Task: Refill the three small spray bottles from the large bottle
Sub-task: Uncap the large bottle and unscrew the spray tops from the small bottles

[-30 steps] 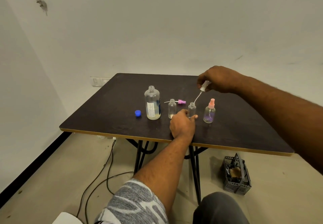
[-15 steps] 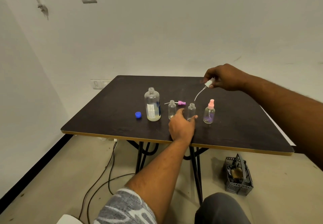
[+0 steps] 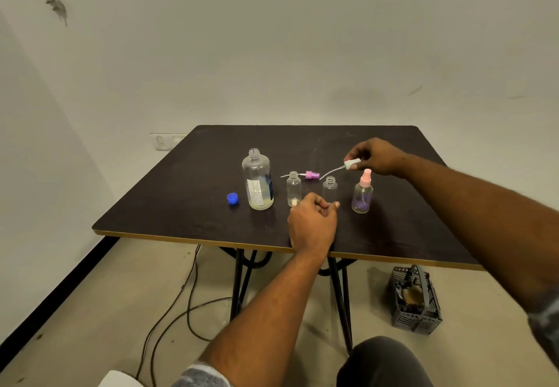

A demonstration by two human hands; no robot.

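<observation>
A dark table point(image 3: 181, 205) with a pale edge stands against white walls, with cables and a grey basket point(image 3: 416, 299) on the floor below it. The left hand point(image 3: 313, 226) sits near the table's front edge, fingers curled round the foot of the middle small bottle point(image 3: 329, 187), which rises upright and open-necked just beyond the knuckles. Just left of those fingers stands the left small bottle point(image 3: 293, 188), also open, and behind it a purple spray head point(image 3: 311, 175) lies on its side. Farther left of the fingers are the large bottle point(image 3: 257, 183) — upright, uncapped, a little pale liquid at its bottom — and a blue cap point(image 3: 232, 199) on the table beside it. Right of the left thumb stands the right small bottle point(image 3: 362, 194), its pink spray top on. The right hand point(image 3: 375, 157) hovers beyond that bottle, fingertips pinching a white spray head point(image 3: 351, 164). Its thin tube curves down and left, ending near the middle bottle's mouth — not inside it.
</observation>
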